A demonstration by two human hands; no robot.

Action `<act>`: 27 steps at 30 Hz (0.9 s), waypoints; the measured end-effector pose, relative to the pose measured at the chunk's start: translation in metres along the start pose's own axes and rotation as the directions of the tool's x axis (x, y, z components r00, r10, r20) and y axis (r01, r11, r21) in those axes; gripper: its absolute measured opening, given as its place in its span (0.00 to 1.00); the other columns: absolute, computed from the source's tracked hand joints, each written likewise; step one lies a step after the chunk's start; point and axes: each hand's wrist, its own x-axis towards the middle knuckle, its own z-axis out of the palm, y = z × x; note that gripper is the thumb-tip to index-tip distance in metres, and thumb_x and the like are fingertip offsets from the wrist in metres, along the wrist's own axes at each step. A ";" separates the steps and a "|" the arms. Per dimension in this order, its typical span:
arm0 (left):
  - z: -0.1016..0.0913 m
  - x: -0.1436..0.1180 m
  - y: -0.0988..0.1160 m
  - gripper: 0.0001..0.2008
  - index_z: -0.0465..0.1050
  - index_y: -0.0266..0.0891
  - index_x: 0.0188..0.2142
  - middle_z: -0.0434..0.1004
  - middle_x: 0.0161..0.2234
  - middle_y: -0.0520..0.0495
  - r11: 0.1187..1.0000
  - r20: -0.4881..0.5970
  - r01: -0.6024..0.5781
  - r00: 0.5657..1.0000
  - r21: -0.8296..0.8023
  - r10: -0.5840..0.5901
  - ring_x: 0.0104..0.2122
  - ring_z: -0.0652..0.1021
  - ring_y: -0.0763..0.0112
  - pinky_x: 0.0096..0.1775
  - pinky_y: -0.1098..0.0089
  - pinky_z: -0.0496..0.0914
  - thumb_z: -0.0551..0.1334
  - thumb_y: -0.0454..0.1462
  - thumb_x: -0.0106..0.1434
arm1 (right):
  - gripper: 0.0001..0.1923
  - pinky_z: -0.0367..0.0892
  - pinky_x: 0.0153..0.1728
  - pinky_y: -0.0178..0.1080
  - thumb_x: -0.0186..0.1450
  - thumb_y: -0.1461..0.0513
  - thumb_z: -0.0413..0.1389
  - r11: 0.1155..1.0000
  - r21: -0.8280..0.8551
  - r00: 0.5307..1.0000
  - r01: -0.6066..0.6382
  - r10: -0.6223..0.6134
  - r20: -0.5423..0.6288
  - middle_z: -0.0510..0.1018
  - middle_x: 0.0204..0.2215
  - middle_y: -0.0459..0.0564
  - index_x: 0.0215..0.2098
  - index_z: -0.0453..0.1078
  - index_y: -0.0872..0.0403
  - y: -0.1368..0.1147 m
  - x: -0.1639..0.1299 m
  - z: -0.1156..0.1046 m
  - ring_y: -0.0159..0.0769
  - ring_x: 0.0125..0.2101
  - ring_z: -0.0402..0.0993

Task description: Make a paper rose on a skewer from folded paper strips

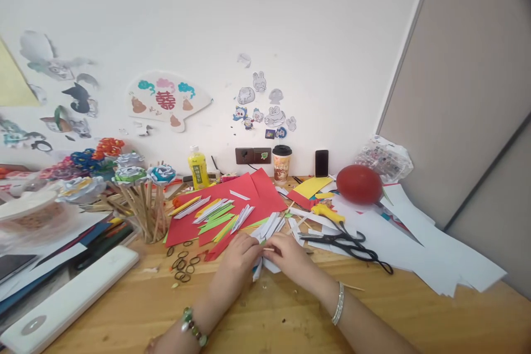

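Observation:
My left hand (240, 254) and my right hand (286, 254) meet over the front of the table, fingertips almost touching. Both are closed in a pinch on folded white paper strips (257, 272), whose ends poke out below the fingers. A thin pale piece shows at my right fingertips; whether it is a stick or rolled paper I cannot tell. Just beyond the hands lie more white strips (271, 225), and green strips (216, 222) rest on red paper sheets (236, 193). Black scissors (348, 243) lie to the right of my right hand.
Black rubber bands (181, 265) lie left of my hands, near a jar of wooden sticks (145, 213). A yellow hot glue gun (327, 212), red balloon (359, 184), lidded cup (282, 165), yellow bottle (198, 168) and phone (322, 164) stand behind. A long white device (74, 296) lies left.

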 end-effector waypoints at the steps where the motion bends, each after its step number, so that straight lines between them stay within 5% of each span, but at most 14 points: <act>1: 0.000 0.000 0.000 0.10 0.70 0.37 0.32 0.72 0.30 0.45 1.000 0.013 -0.011 1.000 -0.006 0.011 0.31 0.69 0.68 0.35 0.67 0.66 0.51 0.30 0.64 | 0.05 0.60 0.32 0.31 0.63 0.65 0.54 1.000 -0.012 1.000 0.007 -0.007 0.000 0.72 0.28 0.45 0.28 0.68 0.55 0.001 0.000 0.001 0.32 0.31 0.68; 9: -0.003 0.000 0.004 0.12 0.69 0.37 0.34 0.73 0.33 0.44 0.999 0.088 0.037 0.996 -0.027 -0.034 0.33 0.71 0.67 0.35 0.68 0.69 0.51 0.25 0.59 | 0.07 0.60 0.34 0.34 0.65 0.67 0.50 0.976 -0.204 0.994 0.072 -0.087 -0.062 0.73 0.29 0.47 0.30 0.68 0.55 0.009 -0.002 0.012 0.34 0.33 0.69; 19: 0.006 0.000 -0.003 0.11 0.67 0.36 0.30 0.69 0.29 0.47 0.999 0.098 0.031 0.995 0.028 -0.034 0.31 0.70 0.68 0.33 0.68 0.68 0.49 0.31 0.66 | 0.03 0.62 0.36 0.35 0.64 0.66 0.54 0.945 -0.313 0.992 0.098 -0.120 -0.050 0.75 0.33 0.50 0.34 0.69 0.57 0.006 -0.002 0.014 0.36 0.36 0.70; 27: -0.001 0.003 0.002 0.10 0.67 0.36 0.31 0.70 0.31 0.45 0.996 0.198 0.014 0.980 0.089 -0.031 0.33 0.69 0.66 0.36 0.65 0.68 0.49 0.30 0.65 | 0.06 0.63 0.30 0.35 0.64 0.65 0.53 0.844 -0.488 0.958 0.223 -0.282 -0.049 0.75 0.28 0.50 0.30 0.68 0.57 0.020 0.002 0.022 0.36 0.31 0.71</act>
